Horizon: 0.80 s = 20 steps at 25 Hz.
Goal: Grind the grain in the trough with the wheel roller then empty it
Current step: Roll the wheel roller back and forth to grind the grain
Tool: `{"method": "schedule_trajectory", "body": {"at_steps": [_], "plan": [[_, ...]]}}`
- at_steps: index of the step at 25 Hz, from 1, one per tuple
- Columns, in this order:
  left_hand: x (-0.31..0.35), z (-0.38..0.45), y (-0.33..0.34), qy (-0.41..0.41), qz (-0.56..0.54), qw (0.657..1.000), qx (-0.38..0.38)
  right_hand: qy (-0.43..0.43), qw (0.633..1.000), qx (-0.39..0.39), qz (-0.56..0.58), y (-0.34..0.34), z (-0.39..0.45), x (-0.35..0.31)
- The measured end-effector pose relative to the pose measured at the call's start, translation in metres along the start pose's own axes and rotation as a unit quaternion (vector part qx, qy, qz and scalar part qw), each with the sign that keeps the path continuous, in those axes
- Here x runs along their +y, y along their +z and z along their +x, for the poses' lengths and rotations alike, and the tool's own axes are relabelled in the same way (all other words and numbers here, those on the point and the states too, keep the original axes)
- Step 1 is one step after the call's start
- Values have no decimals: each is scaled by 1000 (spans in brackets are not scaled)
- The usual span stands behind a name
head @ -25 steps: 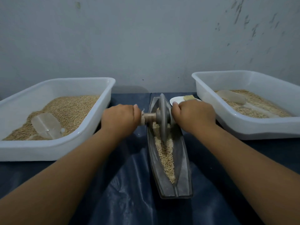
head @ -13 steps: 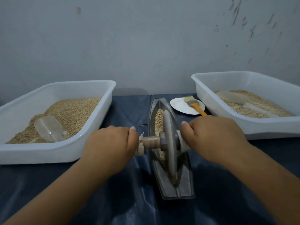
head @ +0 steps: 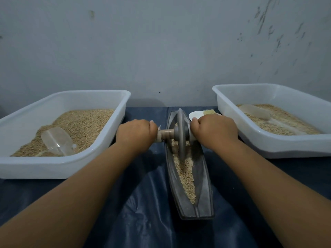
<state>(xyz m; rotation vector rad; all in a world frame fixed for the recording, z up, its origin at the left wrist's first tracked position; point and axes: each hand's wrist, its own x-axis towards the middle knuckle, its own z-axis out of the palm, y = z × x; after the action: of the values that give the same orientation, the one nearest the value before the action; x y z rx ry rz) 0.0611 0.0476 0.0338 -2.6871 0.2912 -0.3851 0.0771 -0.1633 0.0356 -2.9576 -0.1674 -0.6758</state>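
Grinding pass: roller pushed back to far end

Trough [head: 202, 178] centre frame w/ grain [head: 185, 173] exposed near end; wheel roller [head: 181, 134] moved up-frame since 0.5 s ago, left hand [head: 137, 134] & right hand [head: 214, 132] gripping axle. Stroke ongoing, emptying not started.

The trough [head: 202, 203] and wheel roller [head: 181, 135] look like dull grey metal with a matt, dusty finish, the axle [head: 166, 134] like pale wood. Both tubs [head: 53, 165] [head: 279, 145] are smooth white plastic, the scoops [head: 57, 140] translucent plastic. The dark blue table cover [head: 143, 221] is glossy and creased.
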Motion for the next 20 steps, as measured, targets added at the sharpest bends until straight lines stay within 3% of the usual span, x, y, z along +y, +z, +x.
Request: {"method": "schedule_trajectory", "body": {"at_steps": [2, 5, 7, 9, 13, 17, 19, 20], "plan": [[2, -30, 1, 20, -11, 1000, 14, -15, 999, -27, 16, -11, -18, 1], [3, -81, -3, 99, -41, 986, 125, -78, 996, -35, -11, -38, -56, 7], [1, -92, -7, 108, -75, 973, 191, -92, 995, -26, -32, -50, -71, 8], [2, -85, -5, 89, -73, 982, 152, -67, 997, -28, -20, -46, -68, 6], [5, -33, 1, 11, 32, 997, 68, -10, 1000, -16, 7, -10, -24, 6], [1, -1, -15, 11, 13, 1000, -1, 20, 998, -57, 6, -1, 0, 5], [0, -22, -16, 24, -2, 1000, -3, -20, 996, -91, -9, -10, -16, 8], [2, -40, -13, 50, -7, 998, 33, -40, 994, -98, -3, -18, -30, 11]]}}
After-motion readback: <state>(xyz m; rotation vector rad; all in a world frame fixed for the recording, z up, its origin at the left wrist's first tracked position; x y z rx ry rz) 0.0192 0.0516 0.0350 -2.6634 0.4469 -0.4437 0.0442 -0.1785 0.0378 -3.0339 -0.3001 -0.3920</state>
